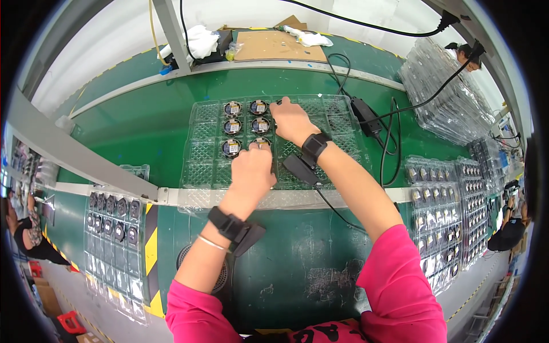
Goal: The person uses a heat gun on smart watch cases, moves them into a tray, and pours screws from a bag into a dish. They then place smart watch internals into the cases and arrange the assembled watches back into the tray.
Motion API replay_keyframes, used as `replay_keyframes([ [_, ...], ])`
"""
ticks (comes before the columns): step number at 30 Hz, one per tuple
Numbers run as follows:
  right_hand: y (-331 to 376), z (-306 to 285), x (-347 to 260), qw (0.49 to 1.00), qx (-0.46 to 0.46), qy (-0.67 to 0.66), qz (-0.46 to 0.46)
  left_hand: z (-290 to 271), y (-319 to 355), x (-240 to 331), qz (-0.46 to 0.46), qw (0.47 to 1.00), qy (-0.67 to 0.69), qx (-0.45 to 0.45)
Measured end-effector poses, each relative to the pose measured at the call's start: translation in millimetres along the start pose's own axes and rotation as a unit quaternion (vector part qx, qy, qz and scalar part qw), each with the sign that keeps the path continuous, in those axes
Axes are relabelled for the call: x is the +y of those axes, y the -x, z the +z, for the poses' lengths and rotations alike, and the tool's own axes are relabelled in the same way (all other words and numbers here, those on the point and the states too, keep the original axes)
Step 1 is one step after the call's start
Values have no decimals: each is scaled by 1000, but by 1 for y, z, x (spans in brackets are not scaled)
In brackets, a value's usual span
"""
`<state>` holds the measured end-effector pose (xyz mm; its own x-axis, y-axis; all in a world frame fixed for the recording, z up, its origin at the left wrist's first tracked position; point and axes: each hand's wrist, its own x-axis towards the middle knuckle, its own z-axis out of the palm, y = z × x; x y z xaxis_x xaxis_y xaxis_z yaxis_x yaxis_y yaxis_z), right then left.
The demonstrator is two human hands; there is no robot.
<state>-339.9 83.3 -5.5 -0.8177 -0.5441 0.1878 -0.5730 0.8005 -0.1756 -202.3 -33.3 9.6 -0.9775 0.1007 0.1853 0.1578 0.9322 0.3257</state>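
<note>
A clear plastic tray with square pockets lies on the green bench. Several round black parts with pale labels, such as this round black part, sit in two of its columns. My left hand is closed, its fingertips on a round black part at the near end of the second column. Farther up and to the right, my right hand reaches into the adjoining column with fingers bent together. A dark edge shows by its fingertips, but the hand hides most of whatever is there. Both wrists wear black straps with small boxes.
Black cables and an adapter lie right of the tray. Stacked clear trays stand at the far right, with filled trays below. Another tray of dark parts is at left. A grey metal post crosses the left side.
</note>
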Motion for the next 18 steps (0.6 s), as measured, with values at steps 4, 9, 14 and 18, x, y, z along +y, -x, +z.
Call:
replay_keyframes([
  [4,-4,-20,1,1000,-8,-22,-3,17,-9,-3,-66,994,-77,-29],
  [9,-33,-20,23,998,24,-55,7,6,-4,-5,-39,999,1,-33],
  [14,-46,13,16,999,42,-3,33,-24,13,-17,-27,972,231,34],
  [18,-31,1,40,991,112,-68,9,-46,50,19,-109,784,610,-41],
])
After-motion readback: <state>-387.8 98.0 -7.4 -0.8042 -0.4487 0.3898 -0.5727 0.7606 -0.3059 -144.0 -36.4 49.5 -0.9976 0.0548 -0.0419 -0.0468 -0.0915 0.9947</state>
